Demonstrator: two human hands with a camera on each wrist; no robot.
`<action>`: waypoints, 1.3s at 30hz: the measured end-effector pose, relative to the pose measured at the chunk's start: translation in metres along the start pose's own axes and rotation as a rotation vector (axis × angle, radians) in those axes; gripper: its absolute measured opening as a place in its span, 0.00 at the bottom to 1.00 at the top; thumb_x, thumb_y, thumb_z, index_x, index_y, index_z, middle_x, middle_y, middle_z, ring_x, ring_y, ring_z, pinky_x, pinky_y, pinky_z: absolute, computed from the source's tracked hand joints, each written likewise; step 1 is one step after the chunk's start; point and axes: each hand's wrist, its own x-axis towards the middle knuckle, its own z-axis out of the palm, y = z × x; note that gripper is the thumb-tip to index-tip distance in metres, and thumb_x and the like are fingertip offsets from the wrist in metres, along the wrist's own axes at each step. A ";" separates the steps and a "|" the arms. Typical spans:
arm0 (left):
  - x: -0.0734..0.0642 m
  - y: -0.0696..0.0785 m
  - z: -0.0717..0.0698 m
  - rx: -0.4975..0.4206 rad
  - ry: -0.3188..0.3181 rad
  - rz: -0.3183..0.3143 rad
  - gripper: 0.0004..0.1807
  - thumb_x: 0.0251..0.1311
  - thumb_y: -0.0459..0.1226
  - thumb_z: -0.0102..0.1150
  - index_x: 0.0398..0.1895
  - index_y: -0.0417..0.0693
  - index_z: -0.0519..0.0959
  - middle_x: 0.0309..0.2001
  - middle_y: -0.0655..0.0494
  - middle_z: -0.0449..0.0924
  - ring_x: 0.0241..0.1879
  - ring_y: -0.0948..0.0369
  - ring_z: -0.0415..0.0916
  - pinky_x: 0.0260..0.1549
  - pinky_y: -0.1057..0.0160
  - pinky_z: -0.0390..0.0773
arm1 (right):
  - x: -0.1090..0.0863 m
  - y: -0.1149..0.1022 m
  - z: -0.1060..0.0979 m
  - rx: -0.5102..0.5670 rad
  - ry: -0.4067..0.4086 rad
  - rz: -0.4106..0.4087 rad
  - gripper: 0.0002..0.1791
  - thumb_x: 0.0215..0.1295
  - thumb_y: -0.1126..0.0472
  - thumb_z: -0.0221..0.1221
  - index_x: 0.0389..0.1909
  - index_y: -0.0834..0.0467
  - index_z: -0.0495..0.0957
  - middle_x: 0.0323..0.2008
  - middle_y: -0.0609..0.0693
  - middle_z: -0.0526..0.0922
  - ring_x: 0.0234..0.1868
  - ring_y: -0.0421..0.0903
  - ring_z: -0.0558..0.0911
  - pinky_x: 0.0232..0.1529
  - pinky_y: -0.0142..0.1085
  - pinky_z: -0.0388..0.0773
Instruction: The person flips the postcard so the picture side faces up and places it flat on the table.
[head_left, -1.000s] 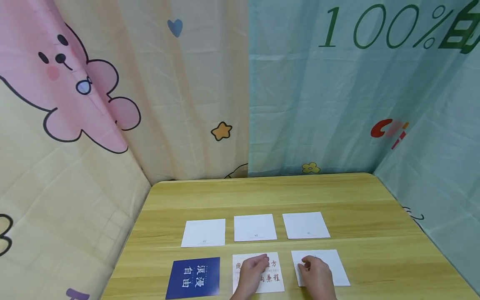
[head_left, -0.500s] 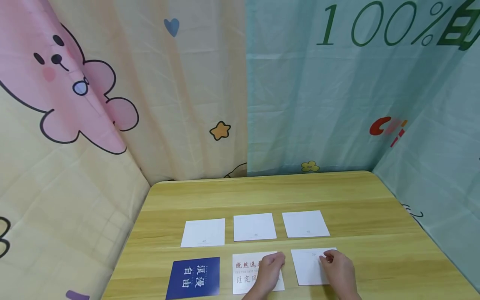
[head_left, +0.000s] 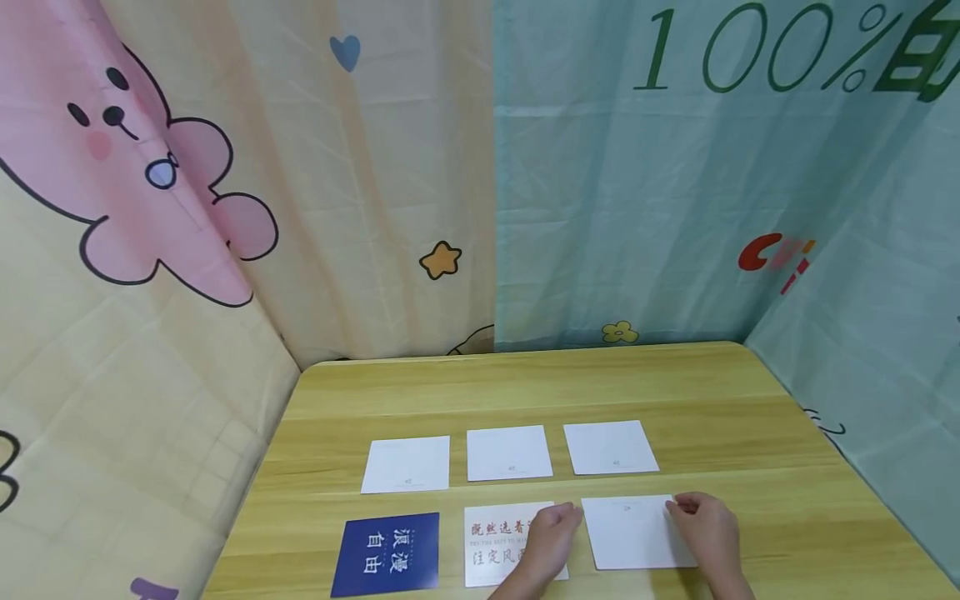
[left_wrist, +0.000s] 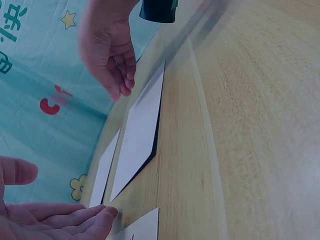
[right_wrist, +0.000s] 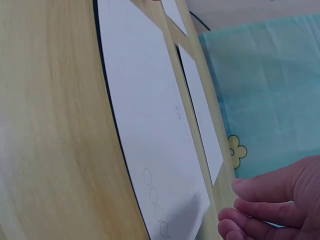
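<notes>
A white postcard [head_left: 636,533] lies flat at the front right of the wooden table, small print along its far edge. My right hand [head_left: 708,529] is at its far right corner, fingers loosely bent and holding nothing; the right wrist view shows its thumb and fingers [right_wrist: 260,220] beside the card's end. My left hand [head_left: 551,537] hovers on the other side, over a white card with red lettering [head_left: 495,546], partly covering it. Its fingers [left_wrist: 75,217] are straight and the thumb stands apart. Left of these lies a blue card with white characters [head_left: 386,554].
Behind the front row, three more white cards lie in a line: left [head_left: 407,465], middle [head_left: 510,454] and right [head_left: 611,448]. The wooden table [head_left: 525,383] backs onto printed curtains, cream [head_left: 375,192] on the left and teal [head_left: 585,192] on the right.
My right hand has slid rightward from the front right card's left part to its right corner. My left hand has shifted right across the red-lettered card, uncovering its left characters.
</notes>
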 end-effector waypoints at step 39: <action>0.007 0.000 0.014 -0.015 -0.060 -0.031 0.22 0.56 0.36 0.53 0.09 0.54 0.56 0.10 0.64 0.53 0.11 0.68 0.49 0.11 0.71 0.50 | 0.009 0.017 0.004 0.043 -0.055 0.090 0.15 0.54 0.61 0.61 0.33 0.71 0.79 0.25 0.56 0.81 0.28 0.51 0.78 0.27 0.38 0.71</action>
